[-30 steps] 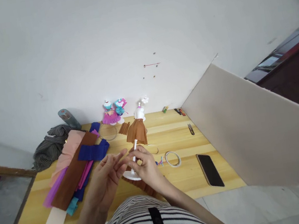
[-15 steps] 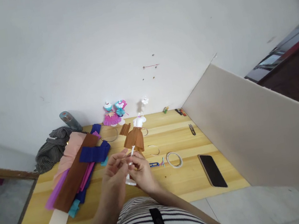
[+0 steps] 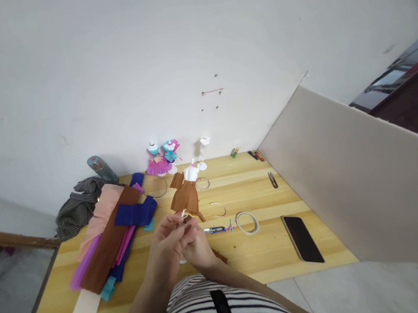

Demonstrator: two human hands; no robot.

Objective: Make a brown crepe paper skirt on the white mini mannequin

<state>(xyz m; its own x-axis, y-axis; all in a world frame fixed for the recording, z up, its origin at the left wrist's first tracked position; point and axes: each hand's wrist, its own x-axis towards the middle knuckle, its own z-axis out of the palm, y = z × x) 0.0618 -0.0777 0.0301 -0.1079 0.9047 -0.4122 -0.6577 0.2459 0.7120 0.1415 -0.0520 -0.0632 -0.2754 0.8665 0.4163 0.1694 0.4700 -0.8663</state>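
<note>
My left hand (image 3: 166,238) and my right hand (image 3: 195,245) are closed together low over the table, fingertips touching. Between them is a slim white stand (image 3: 183,214), its tip poking out above the fingers and most of its post and base hidden. A bit of brown crepe paper shows by the fingertips, partly covered. Just beyond lies a small white dress form (image 3: 191,173) in a pleated brown skirt (image 3: 185,197). Another brown paper piece (image 3: 219,256) sticks out beside my right wrist.
Left: stacked crepe paper (image 3: 102,243), striped cloth (image 3: 78,204), bottle (image 3: 101,168). Along the wall stand dressed forms (image 3: 158,165) and a bare white form (image 3: 204,141). Right: box cutter (image 3: 215,230), tape roll (image 3: 237,220), phone (image 3: 302,239), thread snips (image 3: 273,180), upright board (image 3: 352,171).
My hands have closed more over the white stand, so less of it shows. Brown paper now appears at the fingers and by my right wrist. The view has shifted slightly.
</note>
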